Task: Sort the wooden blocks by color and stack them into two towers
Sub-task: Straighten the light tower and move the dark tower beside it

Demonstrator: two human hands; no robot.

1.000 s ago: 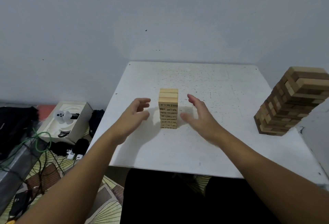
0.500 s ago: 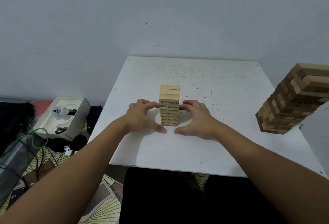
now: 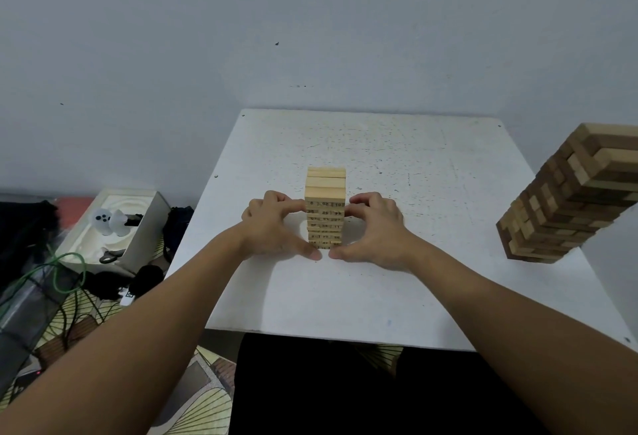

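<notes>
A small tower of pale wooden blocks with printed numbers stands upright in the middle of the white table. My left hand grips its left side, fingertips on the upper blocks and thumb at the base. My right hand mirrors it on the right side. The two thumbs nearly meet in front of the tower's foot. A larger tower of mixed light and dark brown blocks stands at the table's right edge, apart from both hands.
Left of the table, on the floor, sit a white box with small items, black objects and a green cable. A grey wall runs behind the table. The table's near edge lies just under my forearms.
Both hands closed in from either side of the pale tower and now clasp it. Since half a second ago they have hardly moved.
</notes>
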